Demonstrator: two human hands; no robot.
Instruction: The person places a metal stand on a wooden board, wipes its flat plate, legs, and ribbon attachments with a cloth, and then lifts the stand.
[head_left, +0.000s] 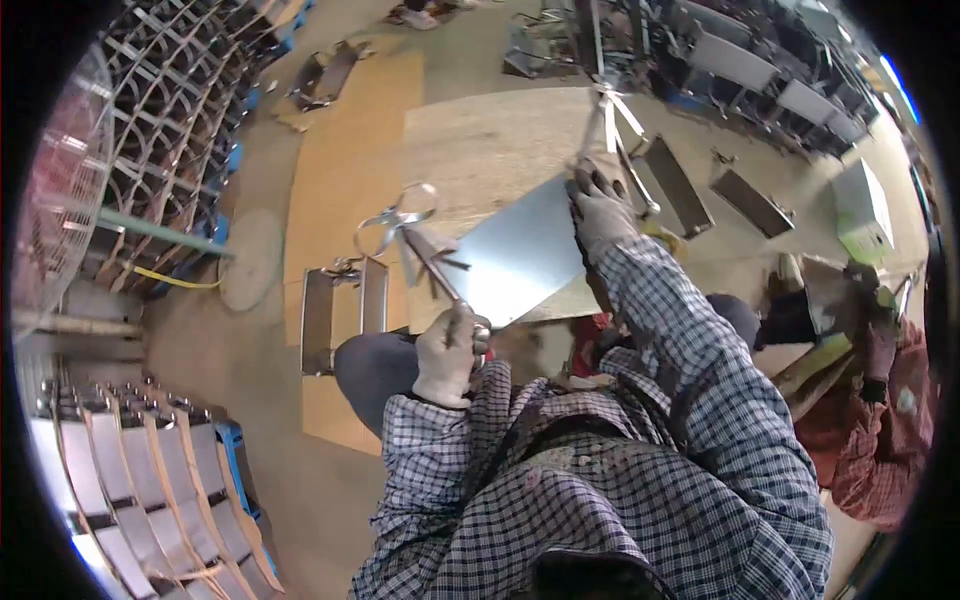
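Note:
My left hand (449, 357), in a pale glove, is closed around the lower end of a slim metal rod tool (436, 271). Shiny rings and flat strips fan out at its far end; its exact kind is unclear. My right hand (604, 212), gloved with dark fingertips, rests at the right edge of a smooth metal sheet (520, 250), fingers apart. The sheet lies slanted on a wooden board (480, 140), one corner reaching the board's near edge. Just past my right hand, a second rod (630, 172) with pale strips stands by the board.
Metal frames (317, 320) sit on cardboard at left, with channel-shaped pieces (677, 188) on the floor at right. Racks of metal parts (165, 120) line the left side. A white box (862, 212) stands at right, near a co-worker's red sleeve (880, 460).

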